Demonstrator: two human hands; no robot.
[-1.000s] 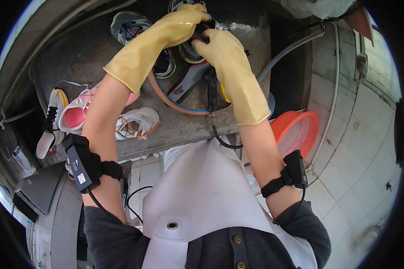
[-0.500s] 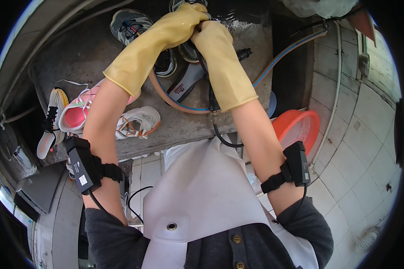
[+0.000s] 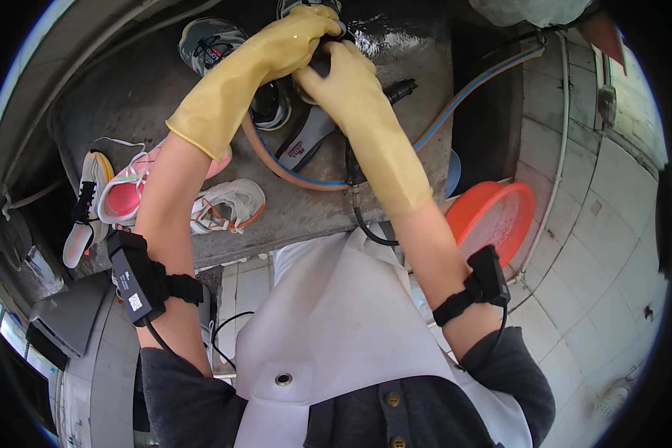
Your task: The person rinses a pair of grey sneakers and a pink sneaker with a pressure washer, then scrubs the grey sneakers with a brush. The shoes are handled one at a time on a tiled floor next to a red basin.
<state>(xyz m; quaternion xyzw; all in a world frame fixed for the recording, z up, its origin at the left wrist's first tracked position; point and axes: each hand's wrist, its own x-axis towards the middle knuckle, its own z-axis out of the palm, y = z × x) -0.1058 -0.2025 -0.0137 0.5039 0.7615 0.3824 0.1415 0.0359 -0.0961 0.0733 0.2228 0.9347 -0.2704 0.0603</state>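
Both my hands wear long yellow rubber gloves and meet at the far edge of a grey stone slab. My left hand is closed on a dark sneaker, mostly hidden by the gloves. My right hand grips its near part, thumb spread from the fingers, which are partly out of sight. Under the right forearm lies a black spray gun on the slab. Beside it are a grey insole and an orange hose with a blue stripe.
Left on the slab are a grey sneaker, a black sneaker, a pink sneaker, a white sneaker and a black-and-white shoe. An orange basin stands at the right, below the slab. A tiled wall rises beyond it.
My right hand has shifted slightly left and nearer, its thumb now spread from the fingers. My left hand stays on the sneaker, nearly unmoved.
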